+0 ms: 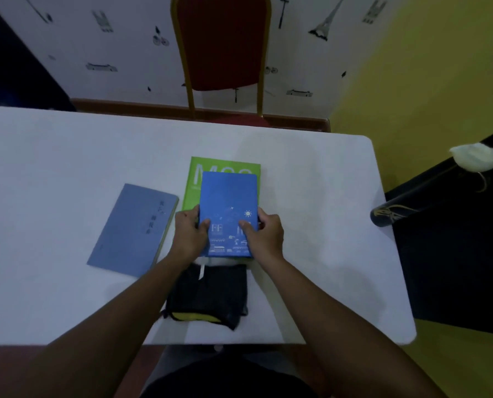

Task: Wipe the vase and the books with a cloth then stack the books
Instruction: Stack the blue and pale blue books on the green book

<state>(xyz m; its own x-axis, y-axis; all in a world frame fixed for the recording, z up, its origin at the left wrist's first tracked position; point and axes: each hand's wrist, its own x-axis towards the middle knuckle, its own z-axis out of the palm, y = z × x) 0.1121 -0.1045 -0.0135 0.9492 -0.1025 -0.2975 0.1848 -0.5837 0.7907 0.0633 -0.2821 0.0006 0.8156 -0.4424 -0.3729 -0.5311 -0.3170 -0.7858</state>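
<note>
A bright blue book point(228, 202) with white drawings lies over a larger green book point(193, 179) near the middle of the white table point(67, 156). My left hand point(189, 232) grips the blue book's left edge and my right hand point(264, 234) grips its right edge, thumbs on the cover. A grey-blue book point(133, 229) lies flat to the left. A dark cloth point(210, 294) with a yellow patch sits crumpled just below the blue book. The black vase point(411, 202) with gold markings and a white flower point(477, 160) shows at the right, off the table's edge.
A red chair point(225, 44) with a gold frame stands beyond the table's far edge, against a white patterned wall. A yellow wall and yellow floor lie to the right. The table's right edge has rounded corners.
</note>
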